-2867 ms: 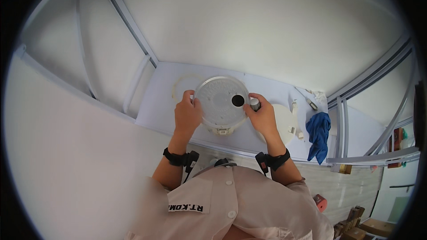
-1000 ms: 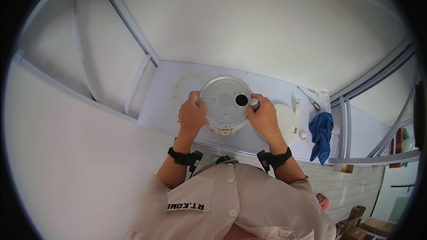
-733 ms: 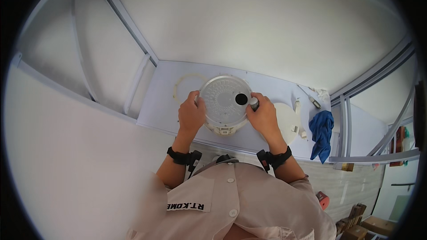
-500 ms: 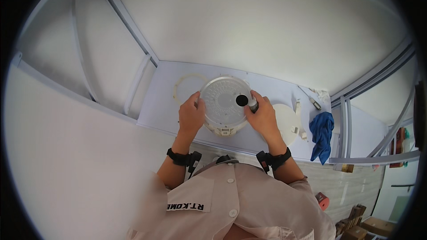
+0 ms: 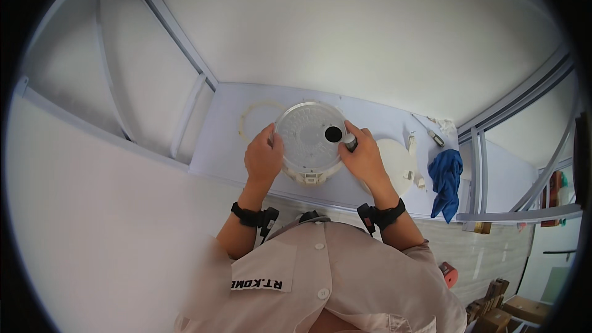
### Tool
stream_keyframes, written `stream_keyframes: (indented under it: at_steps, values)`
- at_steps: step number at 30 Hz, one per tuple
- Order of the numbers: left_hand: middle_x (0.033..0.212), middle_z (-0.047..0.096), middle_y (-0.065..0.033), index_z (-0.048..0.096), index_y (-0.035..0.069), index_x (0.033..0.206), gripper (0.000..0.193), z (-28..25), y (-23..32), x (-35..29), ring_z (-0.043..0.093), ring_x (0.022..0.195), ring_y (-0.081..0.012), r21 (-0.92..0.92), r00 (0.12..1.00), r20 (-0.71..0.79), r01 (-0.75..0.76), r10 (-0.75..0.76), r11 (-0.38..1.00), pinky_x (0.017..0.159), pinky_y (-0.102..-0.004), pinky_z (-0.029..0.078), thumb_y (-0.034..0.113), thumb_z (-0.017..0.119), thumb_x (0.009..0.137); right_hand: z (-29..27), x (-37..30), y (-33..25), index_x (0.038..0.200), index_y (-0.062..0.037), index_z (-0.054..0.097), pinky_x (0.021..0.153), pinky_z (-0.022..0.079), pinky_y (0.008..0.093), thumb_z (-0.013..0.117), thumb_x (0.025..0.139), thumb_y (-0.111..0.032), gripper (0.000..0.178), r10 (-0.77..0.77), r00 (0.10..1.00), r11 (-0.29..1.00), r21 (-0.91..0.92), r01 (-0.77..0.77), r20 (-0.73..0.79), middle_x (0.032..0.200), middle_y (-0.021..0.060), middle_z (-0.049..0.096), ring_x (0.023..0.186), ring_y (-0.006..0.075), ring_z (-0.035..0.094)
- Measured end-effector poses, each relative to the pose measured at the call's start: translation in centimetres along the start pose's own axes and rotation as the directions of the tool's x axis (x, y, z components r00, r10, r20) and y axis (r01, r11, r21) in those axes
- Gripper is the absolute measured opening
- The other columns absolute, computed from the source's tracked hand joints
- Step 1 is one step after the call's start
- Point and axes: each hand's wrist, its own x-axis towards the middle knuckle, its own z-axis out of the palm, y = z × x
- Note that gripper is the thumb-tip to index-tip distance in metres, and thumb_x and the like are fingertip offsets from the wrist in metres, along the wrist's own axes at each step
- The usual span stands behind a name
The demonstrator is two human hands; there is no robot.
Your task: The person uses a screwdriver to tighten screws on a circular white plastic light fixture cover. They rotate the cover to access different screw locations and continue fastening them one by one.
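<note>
– Left side?
– Left hand [image 5: 264,155] curled closed on the rim of the metal disc [image 5: 302,142], over the cream housing [image 5: 312,179], apparently steadying it
– Right?
– Right hand [image 5: 362,155] closed at the opposite rim, likely for balance; grey cylinder [image 5: 350,142] between thumb and fingers, firmness cannot be told

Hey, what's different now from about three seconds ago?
The metal disc has shifted slightly right, the left hand moving with it. Nothing was visibly grabbed or released: that hand and the right hand hold its edge. The blue cloth and screwdriver stayed put.
</note>
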Motion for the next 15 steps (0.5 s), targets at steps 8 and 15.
stream_keyframes:
  at_steps: [8,15]
  values:
    - [0.095,0.075,-0.0087,0.082,0.009,0.121,0.026,-1.1,2.3,-0.9,0.075,0.081,-0.0314,0.157,0.956,-0.132,-0.242,0.263,0.957,0.071,-0.0437,0.061,0.024,0.076,0.100,0.1,-0.1,-0.6,0.152,-0.0045,0.068,0.084,0.062,0.0476,0.076,0.094,-0.016,0.060,0.026,1.000,0.998,-0.062,-0.026,-0.001,0.112,0.0247,0.070,0.092,0.0413,0.075]
    - [0.086,0.071,-0.0004,0.085,0.014,0.100,0.012,-1.3,3.8,-3.0,0.070,0.082,-0.0235,0.038,0.884,0.087,-0.463,0.459,0.885,0.065,-0.0371,0.057,0.019,0.084,0.089,0.7,-0.5,-0.2,0.152,-0.0071,0.065,0.084,0.062,0.0483,0.077,0.094,-0.016,0.060,0.019,0.999,1.000,-0.015,-0.019,-0.031,0.116,0.0248,0.070,0.094,0.0427,0.076]
